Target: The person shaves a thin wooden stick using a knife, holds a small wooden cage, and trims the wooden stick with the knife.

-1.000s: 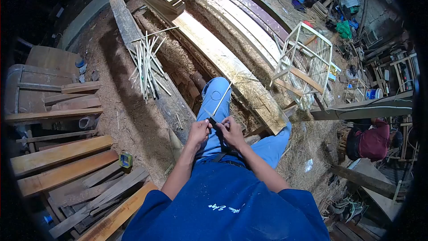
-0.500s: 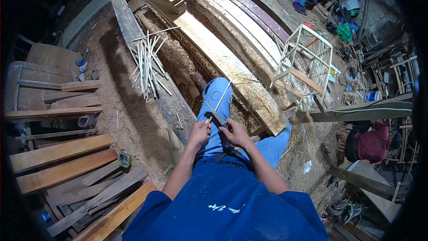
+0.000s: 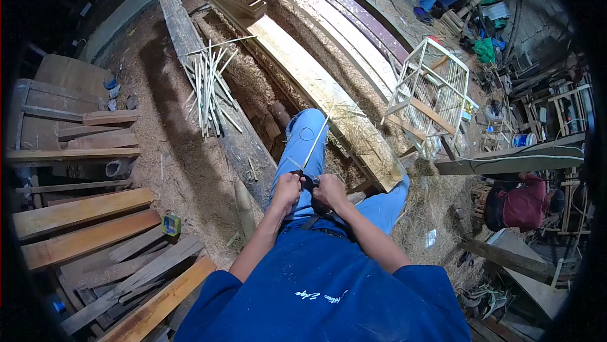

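In the head view, the right hand (image 3: 330,189), its fingers looser half a second ago, is now clenched on a dark tool (image 3: 308,181), while the left hand (image 3: 288,190) is closed on the near end of a thin stick (image 3: 316,141). The stick lies across the raised knee (image 3: 308,126), its far tip by the plank (image 3: 303,71) (the tool's edge is mostly hidden), suggesting a firmer hold for working it.
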